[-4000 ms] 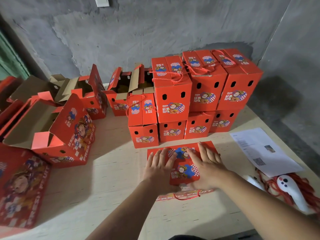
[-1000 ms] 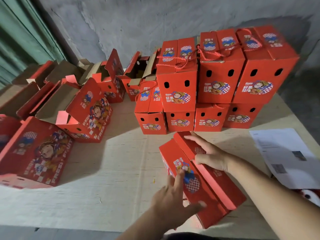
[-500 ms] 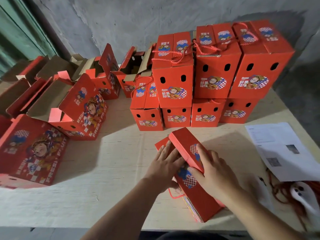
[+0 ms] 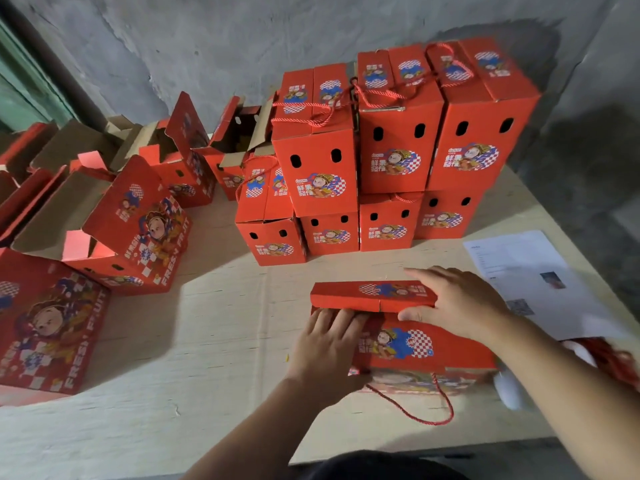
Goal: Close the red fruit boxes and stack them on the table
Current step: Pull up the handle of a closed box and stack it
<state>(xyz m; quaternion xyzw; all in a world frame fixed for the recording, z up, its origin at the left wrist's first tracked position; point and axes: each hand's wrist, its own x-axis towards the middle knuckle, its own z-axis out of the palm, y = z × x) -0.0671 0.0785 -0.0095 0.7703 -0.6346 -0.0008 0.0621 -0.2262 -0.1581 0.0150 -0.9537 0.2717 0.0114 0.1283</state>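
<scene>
Red fruit box (image 4: 420, 348) on its side, printed cartoon.

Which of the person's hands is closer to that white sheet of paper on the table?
The right. The right hand rests on the red box just beside the white sheet of paper; the left hand is on the box's far end.

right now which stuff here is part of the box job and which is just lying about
Part of the job:
- box in hand, left hand and right hand on it
- closed stacked boxes
- open boxes on the left
- table

Just lying about:
- printed paper
- white object by the right forearm
- red cord bundle
</scene>
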